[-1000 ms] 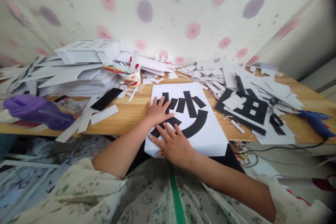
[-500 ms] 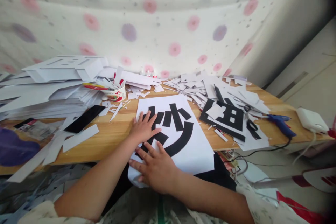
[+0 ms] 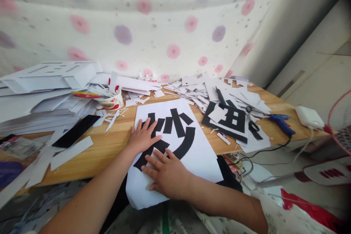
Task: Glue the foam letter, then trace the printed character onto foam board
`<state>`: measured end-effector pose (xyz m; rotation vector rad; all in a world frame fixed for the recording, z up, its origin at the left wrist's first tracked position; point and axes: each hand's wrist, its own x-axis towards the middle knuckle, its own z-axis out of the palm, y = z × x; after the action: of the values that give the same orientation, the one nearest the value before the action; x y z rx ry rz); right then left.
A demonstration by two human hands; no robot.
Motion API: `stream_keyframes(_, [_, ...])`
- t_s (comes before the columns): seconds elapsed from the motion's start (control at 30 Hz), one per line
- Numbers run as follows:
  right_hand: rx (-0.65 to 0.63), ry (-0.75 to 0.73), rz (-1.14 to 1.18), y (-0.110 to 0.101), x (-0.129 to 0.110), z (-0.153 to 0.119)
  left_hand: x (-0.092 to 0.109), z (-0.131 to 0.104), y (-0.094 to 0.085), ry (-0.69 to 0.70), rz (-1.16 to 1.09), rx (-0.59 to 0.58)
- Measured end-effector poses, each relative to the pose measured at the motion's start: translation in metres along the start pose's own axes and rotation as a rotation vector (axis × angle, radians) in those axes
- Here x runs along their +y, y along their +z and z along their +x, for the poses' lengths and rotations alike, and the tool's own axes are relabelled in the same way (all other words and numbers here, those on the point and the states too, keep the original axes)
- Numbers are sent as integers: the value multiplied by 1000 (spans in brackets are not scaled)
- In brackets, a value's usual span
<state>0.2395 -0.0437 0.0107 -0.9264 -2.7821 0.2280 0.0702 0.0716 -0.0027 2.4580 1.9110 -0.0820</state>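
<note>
A white sheet (image 3: 203, 153) lies over the table's front edge, its near end hanging down. Black strokes (image 3: 186, 142) on it form a large character. My left hand (image 3: 142, 137) rests flat on the left part of the strokes, fingers spread. Lower down, my right hand (image 3: 167, 173) lies spread on the sheet, its fingertips at the lower left strokes. A small pale piece shows by its fingertips, partly covered. Neither hand grips anything.
Right of the sheet are black cut pieces (image 3: 236, 119), scissors (image 3: 253, 126) and a blue glue gun (image 3: 283, 123). White foam stacks (image 3: 55, 104), a paper cup (image 3: 111, 102) and a black strip (image 3: 76, 131) are at the left. Paper scraps (image 3: 192, 89) lie behind.
The view has turned slightly right. The sheet's near end hangs further down, and more of the lower left black stroke shows. My right hand has shifted a little down on the sheet.
</note>
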Motion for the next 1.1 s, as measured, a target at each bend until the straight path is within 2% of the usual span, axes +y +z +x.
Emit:
stream_keyframes(0.1, [66,70,-1,-1,21,-37,-1,3,0,-4,-12,-13])
stream_keyframes(0.13, [128,91,6,0,30,-54,-1,3,1,-7,-17,-17])
stream_keyframes(0.2, [341,186,15,5,46,-91,-2,5,1,-11,-26,-25])
stream_keyframes(0.27, [581,345,54,9,60,-127,-2,6,1,-13,-33,-33])
stream_keyframes(0.3, [654,447,90,11,66,-143,-3,6,1,-13,-35,-36])
stream_keyframes(0.4, [682,743,362,15,76,-170,-3,6,0,-16,-34,-43])
stream_keyframes(0.47, [662,864,601,16,78,-173,-3,6,0,-20,-30,-47])
stream_keyframes(0.53, [643,902,774,18,79,-168,-3,7,1,-21,-25,-51])
stream_keyframes(0.63, [606,914,874,22,81,-159,-2,7,1,-22,-17,-55])
stream_keyframes(0.97, [638,922,881,34,87,-160,3,3,-2,-45,-22,-57])
stream_keyframes(1.1, [608,900,771,38,87,-163,4,2,-1,-40,-32,-49])
